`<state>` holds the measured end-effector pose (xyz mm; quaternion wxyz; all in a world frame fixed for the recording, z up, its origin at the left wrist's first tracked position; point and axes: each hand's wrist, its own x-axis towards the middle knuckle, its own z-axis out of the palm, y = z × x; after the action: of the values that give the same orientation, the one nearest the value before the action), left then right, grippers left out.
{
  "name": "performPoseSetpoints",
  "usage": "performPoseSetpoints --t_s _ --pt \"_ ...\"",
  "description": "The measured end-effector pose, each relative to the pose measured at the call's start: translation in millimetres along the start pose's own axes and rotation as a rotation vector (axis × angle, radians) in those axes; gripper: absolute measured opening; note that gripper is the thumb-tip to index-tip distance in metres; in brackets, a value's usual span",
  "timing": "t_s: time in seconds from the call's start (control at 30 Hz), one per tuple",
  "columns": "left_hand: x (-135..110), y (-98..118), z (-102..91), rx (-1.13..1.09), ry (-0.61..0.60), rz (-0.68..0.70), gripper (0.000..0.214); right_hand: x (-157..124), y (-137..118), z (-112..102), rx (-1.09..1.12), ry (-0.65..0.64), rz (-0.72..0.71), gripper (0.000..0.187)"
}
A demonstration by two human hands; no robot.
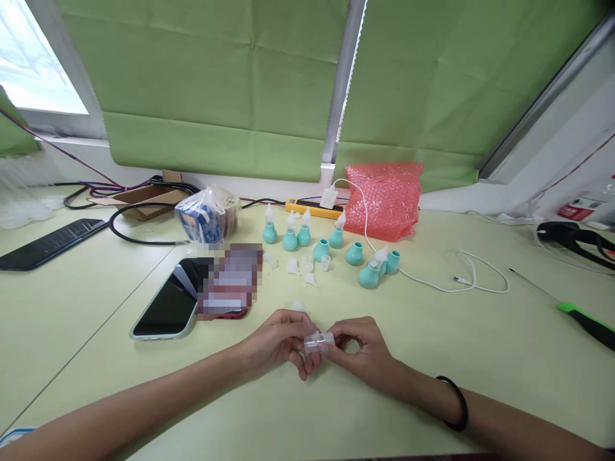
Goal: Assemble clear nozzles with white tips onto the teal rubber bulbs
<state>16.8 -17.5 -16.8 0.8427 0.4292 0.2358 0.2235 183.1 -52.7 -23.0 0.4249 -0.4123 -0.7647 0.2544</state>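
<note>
A: Clear plastic, one small cap-like piece (318,342), item in hand. Location?

B: Low centre of the pale green table (480,358), just above its surface, pinched between both hands. The left hand (281,339) has its fingers curled closed on the piece's left end; the right hand (358,346) has thumb and fingertips closed on its right end. The two hands meet at the piece.

A: Right wrist?

B: One black band (456,403).

A: Next entry, teal.

B: A group of teal rubber bulbs (331,246) beyond the hands, mid-table. Some carry white nozzle tips and stand upright; two or three sit with open necks; one pair lies tipped near the white cable (461,278).

A: Loose parts?

B: Several small clear or white tips (300,266) scattered just in front of the bulbs, and one more (300,307) just beyond the left hand's knuckles.

A: Left of those?

B: A phone (168,304) lying flat, screen dark, with a blurred-out item overlapping its right edge. Behind it, a plastic bag (206,214) with blue-and-white packets, and a cardboard box (144,195) among black cables.

A: Back edge?

B: A yellow power strip (310,208) with a white plug, and a pink bubble-wrap bag (384,198) against the green blinds (216,83).

A: Far sides?

B: A black keyboard (48,243) at left; a green-handled screwdriver (583,320) at right.
</note>
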Motion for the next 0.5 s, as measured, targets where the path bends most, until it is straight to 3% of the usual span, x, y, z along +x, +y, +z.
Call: performPoseSetpoints --t_s 0.5 --pt "-0.5 3.6 2.0 0.035 0.022 -0.012 0.015 -4.1 -1.8 4.2 -0.019 -0.002 0.005 0.023"
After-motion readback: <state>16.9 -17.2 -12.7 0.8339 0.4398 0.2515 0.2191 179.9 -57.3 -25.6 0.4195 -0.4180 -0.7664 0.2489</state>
